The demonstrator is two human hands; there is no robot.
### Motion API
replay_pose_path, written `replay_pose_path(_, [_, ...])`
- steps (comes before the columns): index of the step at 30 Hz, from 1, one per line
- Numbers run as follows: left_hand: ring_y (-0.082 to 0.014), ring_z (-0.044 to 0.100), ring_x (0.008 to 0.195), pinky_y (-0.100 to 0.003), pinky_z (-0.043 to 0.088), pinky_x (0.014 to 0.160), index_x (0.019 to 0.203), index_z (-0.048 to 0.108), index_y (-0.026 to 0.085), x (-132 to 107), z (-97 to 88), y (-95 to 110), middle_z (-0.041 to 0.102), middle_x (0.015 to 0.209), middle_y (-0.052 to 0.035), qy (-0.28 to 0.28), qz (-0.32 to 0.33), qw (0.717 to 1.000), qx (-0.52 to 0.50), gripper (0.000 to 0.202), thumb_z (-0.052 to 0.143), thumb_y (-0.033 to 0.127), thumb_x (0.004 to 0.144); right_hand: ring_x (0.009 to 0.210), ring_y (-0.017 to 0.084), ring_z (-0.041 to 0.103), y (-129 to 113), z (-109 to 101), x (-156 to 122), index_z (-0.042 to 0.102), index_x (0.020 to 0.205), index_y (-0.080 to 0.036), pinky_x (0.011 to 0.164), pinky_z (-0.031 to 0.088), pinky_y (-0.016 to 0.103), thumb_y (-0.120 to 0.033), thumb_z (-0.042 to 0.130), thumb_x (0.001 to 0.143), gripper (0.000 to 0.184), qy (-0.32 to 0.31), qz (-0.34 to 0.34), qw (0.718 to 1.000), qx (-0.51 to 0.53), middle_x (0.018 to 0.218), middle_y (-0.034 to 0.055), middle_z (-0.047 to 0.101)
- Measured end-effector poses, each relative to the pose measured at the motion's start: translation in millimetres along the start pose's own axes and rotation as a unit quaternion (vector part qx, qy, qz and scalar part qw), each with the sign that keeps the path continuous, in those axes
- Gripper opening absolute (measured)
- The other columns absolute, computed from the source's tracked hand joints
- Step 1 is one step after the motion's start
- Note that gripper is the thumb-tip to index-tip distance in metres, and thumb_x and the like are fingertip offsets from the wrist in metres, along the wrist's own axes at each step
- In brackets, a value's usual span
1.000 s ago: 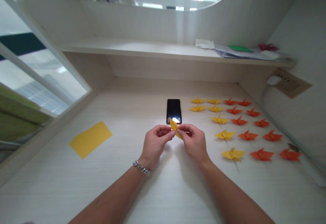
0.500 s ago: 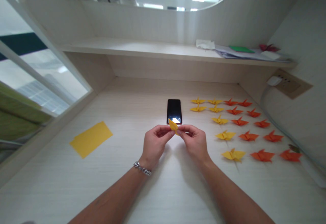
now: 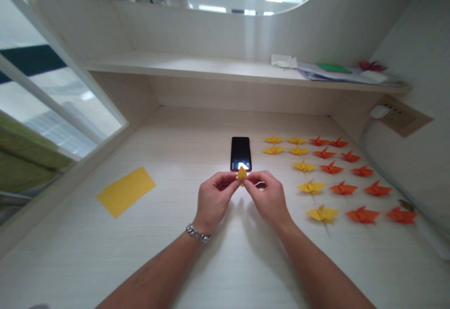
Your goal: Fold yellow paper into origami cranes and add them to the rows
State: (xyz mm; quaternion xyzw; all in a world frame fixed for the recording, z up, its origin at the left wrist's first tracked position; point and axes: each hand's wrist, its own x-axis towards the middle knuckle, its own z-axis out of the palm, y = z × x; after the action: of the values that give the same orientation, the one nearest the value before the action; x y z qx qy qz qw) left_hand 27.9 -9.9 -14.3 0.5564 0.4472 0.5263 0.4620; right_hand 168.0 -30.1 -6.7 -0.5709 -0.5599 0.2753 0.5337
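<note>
A small folded piece of yellow origami paper (image 3: 242,174) is pinched between both hands, above the middle of the desk. My left hand (image 3: 216,199), with a chain bracelet on its wrist, grips it from the left with thumb and fingers. From the right, my right hand (image 3: 269,196) holds it the same way. The fingertips hide part of the folds. Just beyond the hands lies a black phone (image 3: 241,152). Rows of yellow paper cranes (image 3: 322,213) and orange paper cranes (image 3: 363,214) stand to the right.
Yellow paper sheets (image 3: 126,192) lie on the desk at the left. A shelf (image 3: 197,67) runs across the back, bearing papers (image 3: 341,74) at its right. A cable (image 3: 379,168) hangs from the wall socket (image 3: 404,116) along the right side.
The folded yellow paper has turned from a leftward tilt to nearly upright and shows less of its length. Both hands have barely moved.
</note>
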Motion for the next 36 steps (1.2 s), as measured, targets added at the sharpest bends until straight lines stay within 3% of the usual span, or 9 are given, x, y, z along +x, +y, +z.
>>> replay_pose_path(29, [-0.0186,0.069,0.072,-0.028,0.055,0.069,0.080,0.073,0.018,0.6,-3.8,1.8,0.074,0.078,-0.0046,0.040,0.001,0.997,0.063,0.017,0.076,0.030,0.068,0.074,0.019,0.066,-1.9,8.6,-8.0,0.069,0.084,-0.018,0.068,0.052,0.029,-0.031,0.064,0.080,0.015,-0.002,0.029,0.997,0.075,0.081,0.0039,0.071])
replay_pose_path(36, [-0.0186,0.068,0.073,-0.027,0.054,0.066,0.082,0.073,0.019,0.4,-4.2,3.7,0.073,0.082,-0.0051,0.022,0.008,0.994,0.103,0.018,0.073,0.033,0.072,0.072,0.019,0.067,0.2,9.8,-7.9,0.067,0.083,-0.018,0.070,0.053,0.030,-0.032,0.064,0.079,0.015,0.001,0.040,0.995,0.097,0.079,0.0042,0.071])
